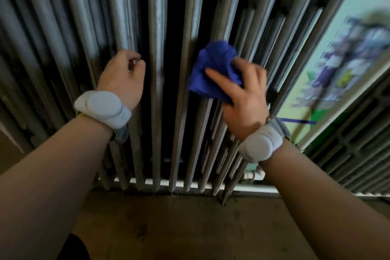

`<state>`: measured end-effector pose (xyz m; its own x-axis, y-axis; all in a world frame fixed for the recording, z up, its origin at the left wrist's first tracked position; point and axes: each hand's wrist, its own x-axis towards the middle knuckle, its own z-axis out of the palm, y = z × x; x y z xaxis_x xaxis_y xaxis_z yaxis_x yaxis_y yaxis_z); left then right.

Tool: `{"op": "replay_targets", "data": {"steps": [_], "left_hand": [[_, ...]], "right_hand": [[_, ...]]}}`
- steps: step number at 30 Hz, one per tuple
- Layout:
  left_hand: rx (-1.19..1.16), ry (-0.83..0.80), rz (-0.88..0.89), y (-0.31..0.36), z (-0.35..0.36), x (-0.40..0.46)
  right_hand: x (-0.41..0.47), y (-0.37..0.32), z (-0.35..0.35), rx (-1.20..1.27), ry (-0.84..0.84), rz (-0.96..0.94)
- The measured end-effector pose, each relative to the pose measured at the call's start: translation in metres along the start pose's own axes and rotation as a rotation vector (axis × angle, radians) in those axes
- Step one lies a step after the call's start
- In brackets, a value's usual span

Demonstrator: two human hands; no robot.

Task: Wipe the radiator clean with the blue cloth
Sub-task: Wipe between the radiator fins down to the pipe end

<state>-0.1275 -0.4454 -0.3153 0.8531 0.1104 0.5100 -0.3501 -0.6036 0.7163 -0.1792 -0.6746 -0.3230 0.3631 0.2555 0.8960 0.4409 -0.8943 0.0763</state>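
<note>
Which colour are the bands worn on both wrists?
Pale grey; the head view shows the left wristband and the right wristband clearly.

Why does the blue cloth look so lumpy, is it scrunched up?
Yes, scrunched: the blue cloth bunches in folds under the right hand.

Both forearms are bare, with no sleeves showing. Each wrist carries a pale grey, rounded plastic band: the left wristband (pixel 103 108) and the right wristband (pixel 261 146) (each with grey fabric strapping and a yellow-green edge).
</note>
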Motion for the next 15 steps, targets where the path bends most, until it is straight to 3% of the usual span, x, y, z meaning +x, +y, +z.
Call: {"op": "replay_targets", "data": {"steps": [3,6,8,10,15], "left_hand": [[-0.066,-0.031,0.017,0.002,-0.004,-0.003],[-0.103,0.171,0.013,0.005,-0.014,0.000],[-0.156,0.216,-0.051,0.005,-0.019,0.005],[-0.198,0.152,-0.109,-0.002,-0.018,0.010],[-0.111,-0.192,-0.239,-0.006,-0.015,0.012]], "right_hand": [[0.044,0.002,-0.015,-0.107,0.152,0.004],[0.094,0.005,-0.025,-0.197,0.241,-0.034],[0.118,0.010,-0.019,-0.251,0.205,-0.031],[0.123,0.014,-0.006,-0.288,0.152,-0.006],[0.078,0.020,0.029,-0.312,0.142,-0.057]]}}
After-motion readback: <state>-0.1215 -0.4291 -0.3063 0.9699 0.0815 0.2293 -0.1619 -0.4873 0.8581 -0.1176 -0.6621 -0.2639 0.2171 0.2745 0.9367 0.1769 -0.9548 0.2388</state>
